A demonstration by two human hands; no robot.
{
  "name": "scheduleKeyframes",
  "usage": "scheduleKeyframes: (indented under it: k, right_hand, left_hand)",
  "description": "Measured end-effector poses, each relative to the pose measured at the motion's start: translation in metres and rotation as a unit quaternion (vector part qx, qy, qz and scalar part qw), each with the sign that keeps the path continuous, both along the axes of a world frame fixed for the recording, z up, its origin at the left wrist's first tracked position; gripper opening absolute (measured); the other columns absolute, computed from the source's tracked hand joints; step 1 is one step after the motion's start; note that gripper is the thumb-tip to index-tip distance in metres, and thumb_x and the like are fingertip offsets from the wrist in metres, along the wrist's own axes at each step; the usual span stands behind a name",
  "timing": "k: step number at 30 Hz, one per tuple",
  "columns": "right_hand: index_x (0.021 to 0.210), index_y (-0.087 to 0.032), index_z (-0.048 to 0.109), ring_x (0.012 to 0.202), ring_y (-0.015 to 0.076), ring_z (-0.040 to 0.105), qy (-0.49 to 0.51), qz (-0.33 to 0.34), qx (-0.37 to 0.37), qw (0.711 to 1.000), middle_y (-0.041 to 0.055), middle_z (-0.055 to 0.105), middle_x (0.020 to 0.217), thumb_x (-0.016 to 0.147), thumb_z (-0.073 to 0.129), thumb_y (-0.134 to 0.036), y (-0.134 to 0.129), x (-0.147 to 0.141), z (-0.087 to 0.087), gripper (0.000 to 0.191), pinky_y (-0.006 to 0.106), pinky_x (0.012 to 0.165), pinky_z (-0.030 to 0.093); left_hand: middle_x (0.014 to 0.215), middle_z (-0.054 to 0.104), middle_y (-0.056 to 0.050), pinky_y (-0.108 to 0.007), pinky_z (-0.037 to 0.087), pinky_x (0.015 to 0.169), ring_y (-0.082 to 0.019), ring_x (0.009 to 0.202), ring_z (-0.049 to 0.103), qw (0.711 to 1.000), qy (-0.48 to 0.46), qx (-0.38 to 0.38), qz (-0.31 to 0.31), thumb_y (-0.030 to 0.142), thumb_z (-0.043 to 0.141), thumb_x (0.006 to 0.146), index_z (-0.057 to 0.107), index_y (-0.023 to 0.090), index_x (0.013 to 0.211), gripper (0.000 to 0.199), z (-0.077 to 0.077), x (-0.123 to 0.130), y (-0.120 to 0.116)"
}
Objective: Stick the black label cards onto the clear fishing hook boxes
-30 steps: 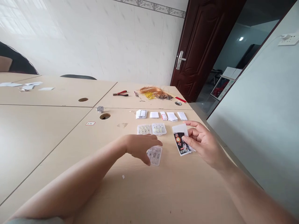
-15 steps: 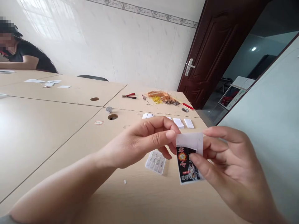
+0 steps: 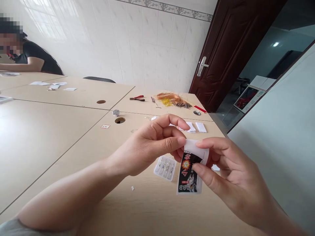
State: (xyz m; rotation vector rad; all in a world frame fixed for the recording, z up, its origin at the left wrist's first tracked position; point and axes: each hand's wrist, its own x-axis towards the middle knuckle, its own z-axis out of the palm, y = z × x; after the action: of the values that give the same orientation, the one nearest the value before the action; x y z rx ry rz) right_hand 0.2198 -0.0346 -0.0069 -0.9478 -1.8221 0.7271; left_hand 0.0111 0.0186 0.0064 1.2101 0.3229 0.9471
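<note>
Between both hands is a small packet (image 3: 189,170) with a black printed label and a white top part. My left hand (image 3: 157,141) pinches its upper left corner between thumb and fingers, with the index finger raised. My right hand (image 3: 233,177) grips its right side, thumb on the front and index finger at the white top edge. The white part is bent. Beneath and left of the packet, a clear plastic box (image 3: 165,167) with several hooks lies on the table. A tiny white scrap (image 3: 133,188) rests nearer the front edge.
White paper cards (image 3: 201,127) lie behind the hands. Farther back are pliers (image 3: 137,98), a copper-coloured bundle (image 3: 172,98) and yellow pieces (image 3: 166,102). A round hole (image 3: 120,120) and a small silvery object (image 3: 115,112) are left. A person (image 3: 31,55) sits far left.
The packet has moved slightly left, and its white top now bends. My right index finger has come onto the top edge. My left index finger has lifted and straightened.
</note>
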Motion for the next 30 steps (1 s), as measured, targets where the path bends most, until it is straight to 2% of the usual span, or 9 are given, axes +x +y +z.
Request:
scheduleKeyframes:
  k: [5, 7, 10, 14, 16, 19, 22, 26, 30]
  right_hand:
    - [0.107, -0.038, 0.069, 0.065, 0.0108, 0.065, 0.026, -0.036, 0.026, 0.999, -0.0034, 0.074, 0.094, 0.090, 0.074, -0.025, 0.003, 0.000, 0.001, 0.022, 0.022, 0.059, 0.059]
    - [0.116, -0.042, 0.069, 0.070, 0.0122, 0.069, 0.057, -0.057, 0.020, 0.997, -0.0026, 0.076, 0.099, 0.091, 0.074, -0.027, 0.005, -0.001, 0.000, 0.030, 0.024, 0.062, 0.061]
    - [0.132, -0.048, 0.062, 0.081, 0.0141, 0.073, 0.096, -0.052, 0.015, 0.994, -0.0029, 0.076, 0.096, 0.094, 0.071, -0.027, 0.005, -0.003, -0.001, 0.044, 0.025, 0.069, 0.063]
    - [0.131, -0.047, 0.064, 0.084, 0.0126, 0.072, 0.097, -0.050, 0.044, 0.993, -0.0005, 0.073, 0.114, 0.095, 0.069, -0.030, 0.003, -0.001, -0.002, 0.040, 0.022, 0.067, 0.062]
    - [0.127, -0.045, 0.066, 0.082, 0.0126, 0.071, 0.093, -0.054, 0.051, 0.993, -0.0004, 0.074, 0.112, 0.096, 0.069, -0.034, 0.003, 0.001, -0.002, 0.034, 0.022, 0.066, 0.061]
    - [0.123, -0.040, 0.068, 0.083, 0.0154, 0.070, 0.096, -0.066, 0.052, 0.992, 0.0013, 0.074, 0.109, 0.095, 0.068, -0.042, 0.003, 0.005, 0.002, 0.027, 0.026, 0.071, 0.062]
    - [0.117, -0.037, 0.070, 0.097, 0.0200, 0.072, 0.099, -0.088, 0.063, 0.989, 0.0034, 0.074, 0.114, 0.093, 0.069, -0.047, 0.004, 0.007, 0.008, 0.026, 0.030, 0.079, 0.063]
    - [0.107, -0.036, 0.072, 0.085, 0.0151, 0.074, 0.066, -0.104, 0.067, 0.990, -0.0007, 0.077, 0.097, 0.091, 0.074, -0.035, 0.003, 0.006, 0.013, 0.016, 0.022, 0.073, 0.062]
    - [0.104, -0.036, 0.072, 0.080, 0.0100, 0.073, 0.052, -0.082, 0.045, 0.994, -0.0042, 0.078, 0.094, 0.091, 0.072, -0.025, 0.003, 0.005, 0.012, 0.017, 0.014, 0.068, 0.060]
  left_hand:
    - [0.080, 0.071, 0.004, -0.016, 0.059, 0.071, -0.007, 0.073, 0.068, 1.000, -0.009, -0.005, 0.004, 0.029, 0.071, 0.096, 0.067, 0.021, 0.104, 0.012, 0.000, 0.001, 0.000]
    - [0.091, 0.073, 0.002, -0.017, 0.059, 0.075, -0.009, 0.082, 0.070, 1.000, -0.015, 0.002, -0.015, 0.033, 0.075, 0.092, 0.066, 0.022, 0.110, 0.022, -0.001, 0.002, 0.000]
    - [0.100, 0.075, 0.002, -0.017, 0.057, 0.080, -0.009, 0.088, 0.070, 0.999, -0.006, 0.015, -0.031, 0.021, 0.082, 0.086, 0.062, 0.025, 0.114, 0.035, -0.004, 0.003, 0.000]
    - [0.093, 0.075, 0.004, -0.017, 0.057, 0.077, -0.006, 0.078, 0.069, 1.000, -0.002, 0.021, 0.016, 0.010, 0.076, 0.089, 0.062, 0.025, 0.109, 0.029, -0.005, 0.003, -0.001]
    - [0.088, 0.074, 0.004, -0.017, 0.057, 0.075, -0.007, 0.075, 0.067, 0.998, 0.014, 0.040, 0.047, 0.009, 0.074, 0.089, 0.064, 0.024, 0.107, 0.026, -0.002, 0.002, -0.002]
    - [0.088, 0.072, 0.002, -0.018, 0.054, 0.070, -0.009, 0.076, 0.065, 0.987, 0.072, 0.106, 0.098, 0.007, 0.067, 0.090, 0.067, 0.023, 0.107, 0.023, 0.003, 0.000, -0.006]
    - [0.097, 0.073, -0.002, -0.025, 0.053, 0.073, -0.015, 0.085, 0.067, 0.959, 0.161, 0.194, 0.132, 0.008, 0.059, 0.092, 0.069, 0.023, 0.110, 0.026, 0.005, 0.000, -0.010]
    - [0.092, 0.072, -0.003, -0.030, 0.051, 0.070, -0.019, 0.083, 0.067, 0.929, 0.241, 0.236, 0.151, 0.010, 0.058, 0.089, 0.063, 0.023, 0.122, 0.036, 0.002, 0.000, -0.013]
    - [0.087, 0.067, 0.000, -0.026, 0.051, 0.068, -0.015, 0.079, 0.062, 0.963, 0.171, 0.174, 0.114, 0.016, 0.061, 0.094, 0.055, 0.025, 0.130, 0.038, 0.001, 0.001, -0.012]
